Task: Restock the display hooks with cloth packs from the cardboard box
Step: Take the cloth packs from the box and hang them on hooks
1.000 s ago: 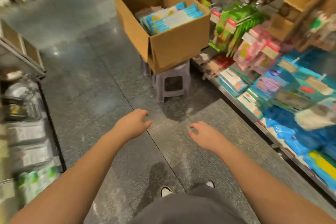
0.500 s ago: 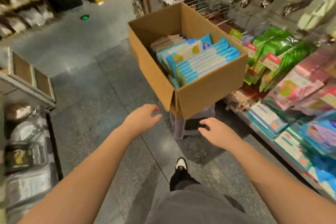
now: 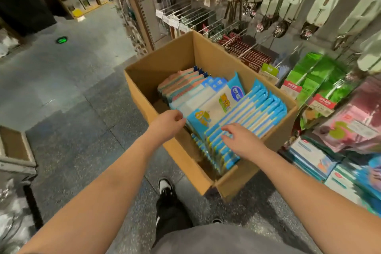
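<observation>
I look down on an open cardboard box (image 3: 144, 72), plain brown corrugated board with its flaps folded out, standing on a speckled grey stone floor (image 3: 61, 93) beside a display wall. The box is packed with flat, glossy plastic cloth packs (image 3: 243, 113) set on edge in rows: blue-and-white striped ones along the right wall of the box, larger pale packs with blue headers in the middle, and salmon-pink ones toward the far left corner.

My left hand (image 3: 167, 123) hovers over the near left rim of the box, its fingers (image 3: 178, 118) loosely curled and holding nothing. My right hand (image 3: 241, 140) is over the near end of the blue striped row, fingers (image 3: 226, 130) spread and relaxed, the tips at or just above the pack edges; I cannot tell whether they touch. Neither hand grips a pack.

Behind the box, thin bare metal display hooks (image 3: 185, 14) jut from the wall with small white price tags at their tips. Further right hang carded metal spoons (image 3: 280, 27), shiny green foil packs (image 3: 315, 80) and soft pink cloth packs (image 3: 354, 121). Lower right, a shelf holds stacked blue packs (image 3: 313, 156). My black trouser leg and a black-and-white shoe (image 3: 165, 187) show at the near corner of the box.
</observation>
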